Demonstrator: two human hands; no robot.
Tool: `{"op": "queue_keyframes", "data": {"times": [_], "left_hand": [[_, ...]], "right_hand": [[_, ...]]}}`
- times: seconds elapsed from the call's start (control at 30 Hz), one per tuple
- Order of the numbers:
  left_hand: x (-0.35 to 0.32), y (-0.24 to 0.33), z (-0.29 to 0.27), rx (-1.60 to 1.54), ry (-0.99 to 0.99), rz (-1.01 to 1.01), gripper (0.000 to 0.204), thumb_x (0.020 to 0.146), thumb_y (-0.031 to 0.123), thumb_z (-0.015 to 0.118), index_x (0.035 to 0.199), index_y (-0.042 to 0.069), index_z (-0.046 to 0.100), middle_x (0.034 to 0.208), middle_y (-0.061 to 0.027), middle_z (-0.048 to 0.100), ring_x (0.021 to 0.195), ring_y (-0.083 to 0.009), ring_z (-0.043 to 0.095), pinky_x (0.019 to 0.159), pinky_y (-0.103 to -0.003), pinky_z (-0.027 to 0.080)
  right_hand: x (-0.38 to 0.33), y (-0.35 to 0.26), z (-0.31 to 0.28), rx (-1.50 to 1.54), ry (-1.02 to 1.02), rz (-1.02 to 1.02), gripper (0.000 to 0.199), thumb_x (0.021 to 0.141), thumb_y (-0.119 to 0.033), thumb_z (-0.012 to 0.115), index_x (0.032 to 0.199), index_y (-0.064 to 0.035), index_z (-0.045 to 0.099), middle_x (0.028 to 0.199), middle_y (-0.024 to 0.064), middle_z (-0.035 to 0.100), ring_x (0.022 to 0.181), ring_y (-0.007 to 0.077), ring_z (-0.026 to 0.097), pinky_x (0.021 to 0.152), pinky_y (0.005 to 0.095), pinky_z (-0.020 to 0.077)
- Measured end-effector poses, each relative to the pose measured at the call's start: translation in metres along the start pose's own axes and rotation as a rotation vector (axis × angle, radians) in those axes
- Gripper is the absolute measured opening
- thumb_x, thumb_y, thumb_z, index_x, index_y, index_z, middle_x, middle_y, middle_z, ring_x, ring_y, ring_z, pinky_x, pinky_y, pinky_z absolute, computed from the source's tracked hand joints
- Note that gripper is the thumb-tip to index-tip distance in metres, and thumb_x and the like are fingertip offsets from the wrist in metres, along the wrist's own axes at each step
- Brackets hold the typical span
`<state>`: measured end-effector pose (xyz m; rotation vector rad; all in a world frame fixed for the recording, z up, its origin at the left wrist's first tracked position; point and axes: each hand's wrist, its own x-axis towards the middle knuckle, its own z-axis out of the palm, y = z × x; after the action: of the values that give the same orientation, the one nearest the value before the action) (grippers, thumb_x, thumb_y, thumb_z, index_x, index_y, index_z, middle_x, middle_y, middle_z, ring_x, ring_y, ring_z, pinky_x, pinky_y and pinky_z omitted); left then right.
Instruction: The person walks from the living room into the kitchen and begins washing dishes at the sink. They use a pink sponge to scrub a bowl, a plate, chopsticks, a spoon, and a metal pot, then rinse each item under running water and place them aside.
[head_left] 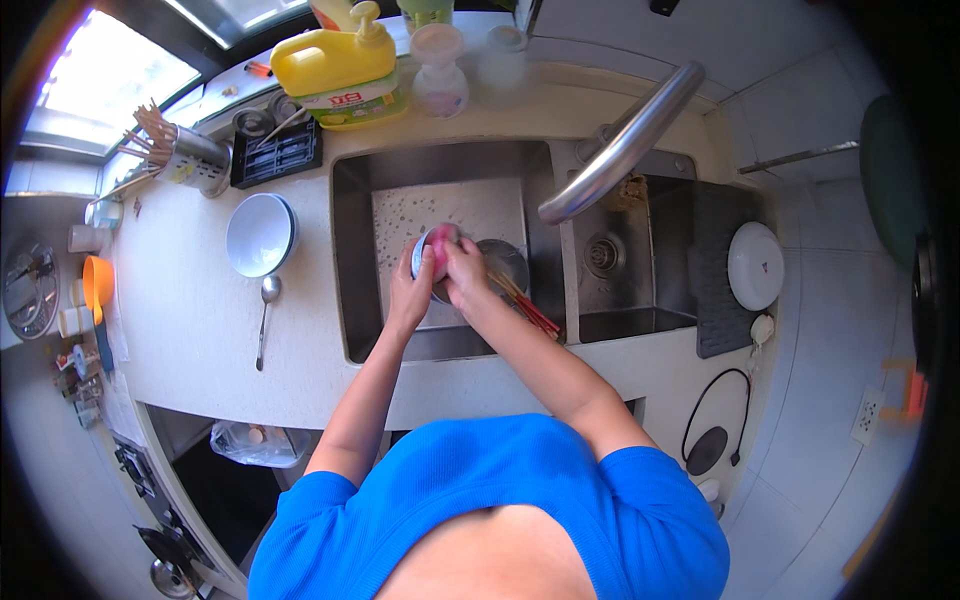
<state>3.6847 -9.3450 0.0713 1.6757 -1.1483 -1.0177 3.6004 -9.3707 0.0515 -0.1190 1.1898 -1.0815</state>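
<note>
Over the large left basin of the steel sink [350, 250], my left hand [409, 290] grips a small bowl [419, 258], white and bluish at its rim. My right hand [463, 270] presses a pink cloth or sponge [442, 238] against the bowl; its exact kind is blurred. Below my right hand, a round metal or glass vessel [508, 262] sits in the basin, partly hidden by the hand. A bundle of chopsticks [528, 305] with red ends leans beside it. Water drops dot the basin floor.
Stacked white bowls [261, 236] and a spoon [265, 320] lie on the left counter. A yellow detergent jug [335, 75], a black tray [277, 150] and a chopstick holder [200, 160] stand behind. The faucet [625, 140] overhangs the right basin; a white plate [755, 266] rests on a dark mat.
</note>
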Motion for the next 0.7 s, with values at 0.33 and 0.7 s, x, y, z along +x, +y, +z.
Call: {"op": "queue_keyframes", "data": {"times": [0.33, 0.7], "left_hand": [[0.018, 0.005, -0.01, -0.209, -0.191, -0.279, 0.052, 0.088, 0.042, 0.041, 0.115, -0.002, 0.047, 0.11, -0.0149, 0.052, 0.101, -0.0197, 0.047, 0.086, -0.03, 0.036], [0.007, -0.01, 0.002, -0.569, -0.117, -0.29, 0.051, 0.089, 0.038, 0.042, 0.124, 0.002, 0.037, 0.115, -0.0111, 0.047, 0.103, -0.018, 0.045, 0.087, -0.028, 0.037]], "right_hand": [[-0.014, -0.056, -0.035, -1.811, -0.714, -1.121, 0.015, 0.073, -0.017, 0.053, 0.081, -0.0096, 0.063, 0.085, 0.0053, 0.054, 0.091, 0.0236, 0.048, 0.076, 0.0378, 0.0389], [-0.028, -0.004, -0.003, -0.657, -0.255, -0.226, 0.026, 0.075, -0.016, 0.053, 0.097, -0.0041, 0.06, 0.092, 0.015, 0.059, 0.085, 0.0297, 0.057, 0.076, 0.0354, 0.0445]]}}
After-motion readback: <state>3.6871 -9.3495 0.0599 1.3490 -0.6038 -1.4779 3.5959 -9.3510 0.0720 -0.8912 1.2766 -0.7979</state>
